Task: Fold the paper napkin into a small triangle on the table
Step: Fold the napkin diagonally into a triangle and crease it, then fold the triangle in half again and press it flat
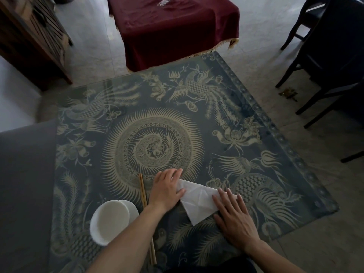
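You are pressing both flat, spread hands on the napkin [199,201], lying right of the chopsticks [143,192] on the desk [256,134]: left hand [166,189] pinning its far-left corner, right hand [233,215] its right end.

Dim room, pale tiled floor [94,46]. Maroon cloth-draped table [173,26] up top, dark wooden cabinet [33,36] on the left, black chairs [325,56] off to the right.

The white paper napkin [199,201] is lying flat on the table [216,134], near its front edge and toward the right corner. It is showing a roughly triangular folded shape with crossing crease lines, one point aiming at the front edge.
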